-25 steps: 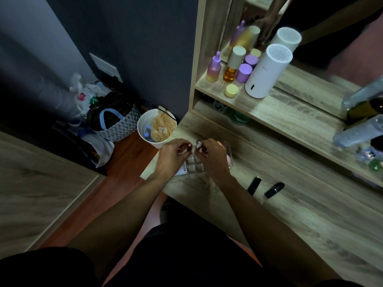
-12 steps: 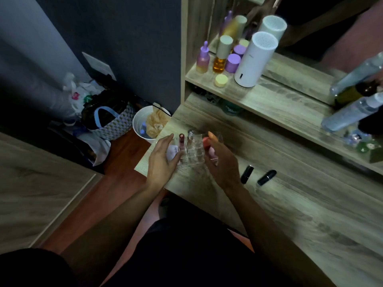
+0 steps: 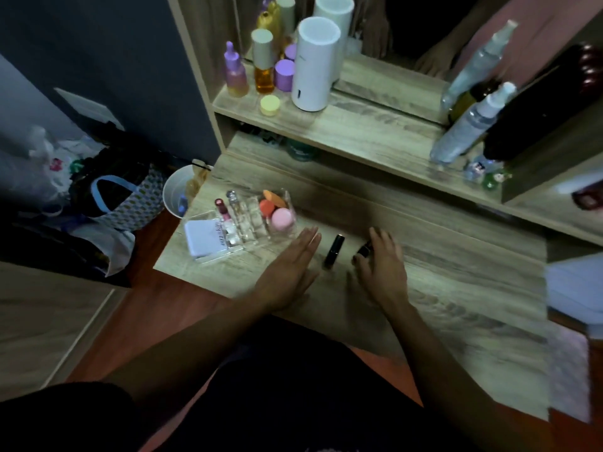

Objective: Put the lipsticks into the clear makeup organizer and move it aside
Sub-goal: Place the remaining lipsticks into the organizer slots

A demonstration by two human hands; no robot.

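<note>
Right hand (image 3: 380, 269) curls onto one small glossy black lipstick tube (image 3: 364, 248), left hand (image 3: 288, 269) flat and empty; light, slick, best pinched mid-barrel.

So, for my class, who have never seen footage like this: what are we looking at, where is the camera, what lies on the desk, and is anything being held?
The single view comes from a camera worn on a person's head, looking down at their bare hands. The left hand is open and flat, holding nothing. The right hand is closing its fingers on a black lipstick; a second black lipstick lies between the hands. On the wooden desk to the left stands the clear makeup organizer, with two lipsticks upright and coloured sponges inside.
</note>
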